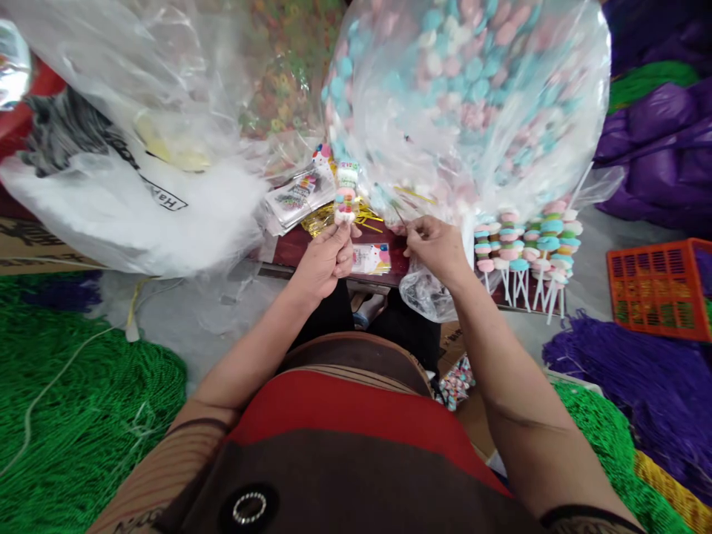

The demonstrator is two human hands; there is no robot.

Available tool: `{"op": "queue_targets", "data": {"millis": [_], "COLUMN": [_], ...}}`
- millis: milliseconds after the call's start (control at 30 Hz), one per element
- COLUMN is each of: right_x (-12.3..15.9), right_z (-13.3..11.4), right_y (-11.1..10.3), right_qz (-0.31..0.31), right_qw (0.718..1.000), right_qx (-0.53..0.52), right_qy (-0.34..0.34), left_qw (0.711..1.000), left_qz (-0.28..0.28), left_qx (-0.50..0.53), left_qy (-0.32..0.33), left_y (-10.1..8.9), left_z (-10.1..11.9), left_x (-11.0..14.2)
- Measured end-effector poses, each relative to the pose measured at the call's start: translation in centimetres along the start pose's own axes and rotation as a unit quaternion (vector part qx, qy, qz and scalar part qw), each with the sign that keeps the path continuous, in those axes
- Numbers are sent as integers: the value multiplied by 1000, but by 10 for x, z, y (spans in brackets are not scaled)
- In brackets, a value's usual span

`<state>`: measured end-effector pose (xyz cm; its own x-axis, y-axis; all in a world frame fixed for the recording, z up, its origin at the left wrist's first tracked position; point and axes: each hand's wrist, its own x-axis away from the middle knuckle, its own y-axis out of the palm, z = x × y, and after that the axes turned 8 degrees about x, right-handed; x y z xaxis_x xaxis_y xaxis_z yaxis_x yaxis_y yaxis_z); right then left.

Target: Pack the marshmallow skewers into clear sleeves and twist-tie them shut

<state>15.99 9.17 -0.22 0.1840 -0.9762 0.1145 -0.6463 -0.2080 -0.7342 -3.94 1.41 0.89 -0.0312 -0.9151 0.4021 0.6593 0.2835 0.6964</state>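
Observation:
My left hand is closed around the lower end of a marshmallow skewer in a clear printed bag, held upright. To its right, the fingers of my right hand are pinched on a thin strip that looks like a twist tie. Gold twist ties lie in a loose pile just behind my left hand. Flat printed bags are stacked to the left of the skewer. Between my hands, another printed bag lies near the table edge.
A large clear bag of pastel marshmallows stands behind my hands. Several marshmallow skewers on white sticks lie at the right table edge. White plastic bags cover the left side. An orange crate and green netting are on the floor.

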Motion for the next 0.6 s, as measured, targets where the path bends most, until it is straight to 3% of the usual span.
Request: {"op": "queue_targets", "data": {"millis": [100,200,400,600], "right_x": [10,24,44,46], "right_z": [-4,-16,-36,-40], "right_y": [-3,-6,-2,6], "right_qz": [-27,-27,-12,42], "right_qw": [984,978,989,991], "right_qx": [-169,-207,-61,17], "right_qy": [42,13,-137,-127], "left_qw": [1000,999,995,993], "left_qz": [10,27,11,-8], "left_qx": [-8,-38,-96,-115], "left_qy": [-6,-17,-29,-34], "left_y": [3,9,19,24], "left_z": [-2,-6,-19,-23], "left_x": [-1,-1,-1,4]}}
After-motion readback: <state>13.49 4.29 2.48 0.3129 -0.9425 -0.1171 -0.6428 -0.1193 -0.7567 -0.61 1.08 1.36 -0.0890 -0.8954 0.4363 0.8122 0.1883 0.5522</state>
